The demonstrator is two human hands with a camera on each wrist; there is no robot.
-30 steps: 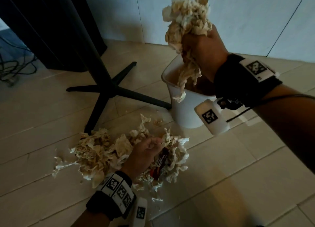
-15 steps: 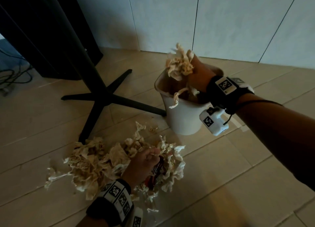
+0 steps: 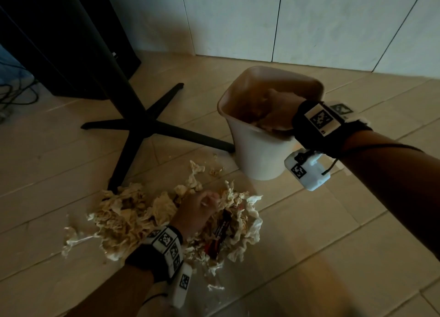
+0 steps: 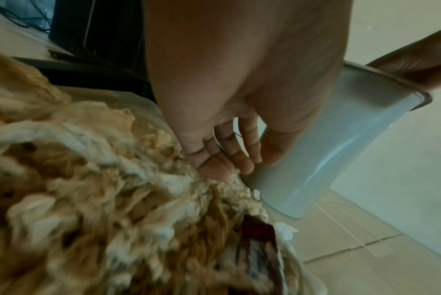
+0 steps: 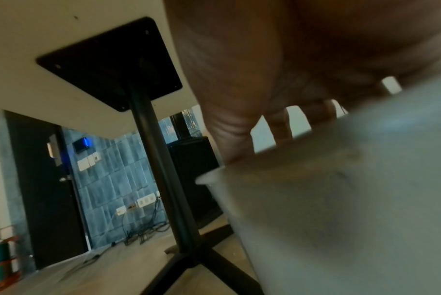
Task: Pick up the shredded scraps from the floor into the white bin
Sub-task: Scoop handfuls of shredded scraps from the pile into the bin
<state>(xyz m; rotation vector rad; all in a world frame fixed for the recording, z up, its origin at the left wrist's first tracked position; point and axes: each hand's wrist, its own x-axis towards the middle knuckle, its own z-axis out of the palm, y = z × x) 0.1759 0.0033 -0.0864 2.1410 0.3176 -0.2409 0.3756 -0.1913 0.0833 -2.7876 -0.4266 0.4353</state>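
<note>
Tiled floor (image 3: 309, 233), dim: right hand (image 3: 273, 109) sunk in white bin (image 3: 257, 155) over paper, presumably packing it down, finger posture indeterminable; left hand (image 3: 197, 212) fingers curled into the shredded scraps (image 3: 123, 216) beside bin, gathering; dark wrapper (image 3: 220, 233) print unreadable.

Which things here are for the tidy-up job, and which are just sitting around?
For the job:
- shredded scraps, heaped on the floor
- white bin, where they go
- left hand, in the heap
- right hand, down inside the bin

Just lying about:
- black table base
- dark red wrapper among the scraps
- cables by the wall
</note>
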